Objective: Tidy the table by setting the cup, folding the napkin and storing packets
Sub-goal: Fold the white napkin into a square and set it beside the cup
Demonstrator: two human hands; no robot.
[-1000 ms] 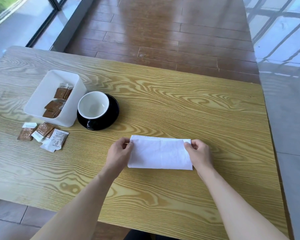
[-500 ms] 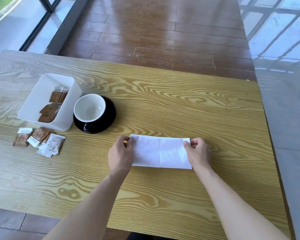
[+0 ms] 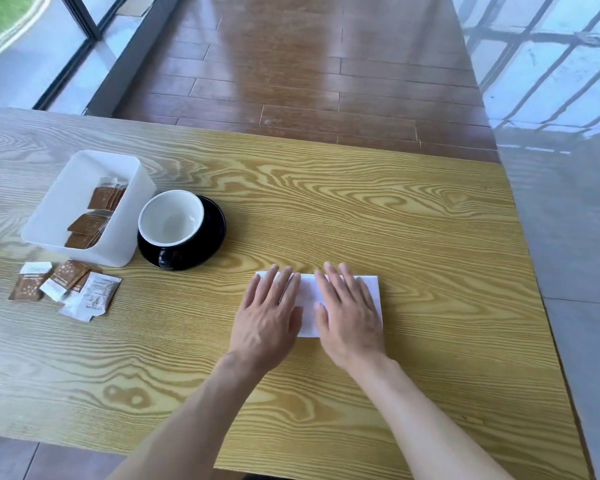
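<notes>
Lying flat on table (image 3: 430, 216), napkin (image 3: 309, 299) under straight fingers (image 3: 284, 282)

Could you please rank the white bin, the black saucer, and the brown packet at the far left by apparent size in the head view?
1. white bin
2. black saucer
3. brown packet

Looks like a café or some coffee corner to me. You've got a wood-grain desk (image 3: 361, 209) with a black cup (image 3: 171, 221) on a saucer (image 3: 210, 233), sugar-type packets (image 3: 66, 287) beside a white bin (image 3: 84, 174), plus floor-to-ceiling windows (image 3: 42, 46) and glossy plank flooring (image 3: 309, 81).
</notes>
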